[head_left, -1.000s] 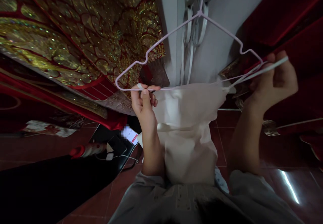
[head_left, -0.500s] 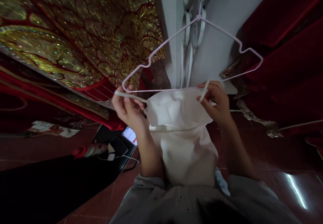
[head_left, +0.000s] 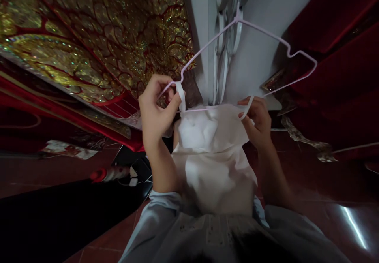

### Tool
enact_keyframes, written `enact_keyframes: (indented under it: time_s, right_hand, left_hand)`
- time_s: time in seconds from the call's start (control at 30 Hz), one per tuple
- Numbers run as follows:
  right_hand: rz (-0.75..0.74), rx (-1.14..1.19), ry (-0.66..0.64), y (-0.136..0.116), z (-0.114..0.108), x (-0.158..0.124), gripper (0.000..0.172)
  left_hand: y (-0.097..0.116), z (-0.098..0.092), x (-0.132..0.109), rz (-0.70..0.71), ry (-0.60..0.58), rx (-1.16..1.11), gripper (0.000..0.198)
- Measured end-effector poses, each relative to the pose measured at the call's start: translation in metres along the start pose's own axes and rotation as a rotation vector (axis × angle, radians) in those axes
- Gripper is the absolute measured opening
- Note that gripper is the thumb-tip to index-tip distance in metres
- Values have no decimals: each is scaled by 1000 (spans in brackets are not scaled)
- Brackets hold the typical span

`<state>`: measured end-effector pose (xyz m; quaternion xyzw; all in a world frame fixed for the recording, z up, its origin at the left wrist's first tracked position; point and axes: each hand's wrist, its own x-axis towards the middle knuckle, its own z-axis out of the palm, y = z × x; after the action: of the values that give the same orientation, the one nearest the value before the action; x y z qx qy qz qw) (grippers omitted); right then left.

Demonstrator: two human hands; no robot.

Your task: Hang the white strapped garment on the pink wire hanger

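Observation:
A pale pink clothes hanger (head_left: pixel 268 32) hangs upright in front of me, its hook at the top. Behind its bottom bar and below it drapes a white garment (head_left: pixel 217 174) with thin straps. My left hand (head_left: pixel 156 109) is closed at the hanger's left shoulder, pinching the left strap (head_left: pixel 181 96), which loops over the hanger near the notch. On the other side my right hand (head_left: pixel 257 117) pinches the right strap (head_left: pixel 248 108) close to the bottom bar. The right strap is looped about the fingers, below the hanger's right shoulder.
Gold-sequinned red garments (head_left: pixel 142 38) hang on the left, and dark red cloth (head_left: pixel 334 77) hangs on the right. Silver metal rings (head_left: pixel 219 34) run down the pale wall behind the hanger. A red-capped bottle (head_left: pixel 111 174) and a white charger (head_left: pixel 133 182) lie on a black surface at lower left.
My left hand has risen from the hanger's lower left corner to its shoulder, carrying the left strap up over it. The right hand keeps its pinch, shifted slightly right with the hanger.

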<state>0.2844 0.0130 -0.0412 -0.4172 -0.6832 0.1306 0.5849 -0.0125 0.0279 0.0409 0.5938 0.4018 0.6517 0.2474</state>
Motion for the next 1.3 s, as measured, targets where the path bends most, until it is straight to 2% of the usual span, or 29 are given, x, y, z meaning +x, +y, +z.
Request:
enact_keyframes:
  time_s: [0.07, 0.17, 0.2, 0.23, 0.3, 0.37, 0.47, 0.53, 0.6, 0.67, 0.7, 0.77, 0.83, 0.97, 1.03, 1.07, 1.1, 1.17, 1.23, 1.27, 1.3]
  right_hand:
    - [11, -8, 23, 1, -1, -1, 32]
    - [9, 3, 10, 1, 5, -1, 29]
    - [7, 15, -9, 0, 9, -1, 28]
    - [5, 30, -29, -2, 13, -1, 28]
    - [15, 59, -68, -8, 20, -3, 31]
    - [32, 76, -106, -15, 25, -6, 35]
    - [5, 26, -87, -18, 20, -10, 42]
    - [-47, -45, 112, -8, 6, -9, 42]
    - [-88, -71, 449, 10, -13, -2, 36]
    - [-101, -13, 711, 31, -36, 12, 27]
    - [-102, 20, 728, 38, -47, 21, 22]
    - [-67, 43, 625, 44, -64, 40, 21]
    - [-17, 49, 433, 37, -73, 58, 24]
    - [27, -82, 126, 0, -73, 83, 26]
    - [-22, -213, 18, -16, -68, 87, 30]
    - [-75, -264, 17, -22, -65, 87, 33]
    - [-146, -294, 70, -27, -60, 83, 34]
    - [-310, -296, 313, -33, -48, 70, 31]
    - [-373, -265, 503, -36, -30, 49, 26]
    - [-337, -259, 500, -37, -19, 35, 26]
    - [-252, -257, 386, -38, -7, 21, 28]
  left_hand:
    - [-11, 9, -9, -53, 134, -82, 48]
    - [-36, 24, -30, -57, 386, -195, 68]
    - [-43, 31, -38, -68, 429, -239, 74]
    - [-48, 37, -45, -94, 435, -290, 77]
    - [-50, 49, -57, -149, 416, -368, 69]
    - [-45, 57, -63, -171, 408, -402, 53]
    - [-36, 60, -64, -156, 413, -393, 46]
    - [-32, 58, -62, -148, 404, -372, 45]
    - [-30, 56, -60, -137, 410, -359, 45]
    - [-28, 56, -60, -118, 416, -380, 43]
    - [-28, 56, -60, -116, 410, -392, 43]
    - [-28, 57, -60, -134, 389, -408, 44]
    - [-28, 57, -60, -165, 375, -411, 47]
    - [-30, 53, -57, -175, 372, -413, 50]
    - [-31, 51, -56, -169, 362, -423, 49]
    - [-31, 51, -56, -171, 353, -427, 49]
    - [-30, 52, -57, -178, 344, -426, 49]
    - [-29, 56, -60, -198, 340, -411, 50]
    - [-27, 61, -63, -213, 353, -395, 51]
    - [-27, 63, -65, -220, 361, -391, 50]
    - [-26, 65, -67, -224, 368, -389, 50]
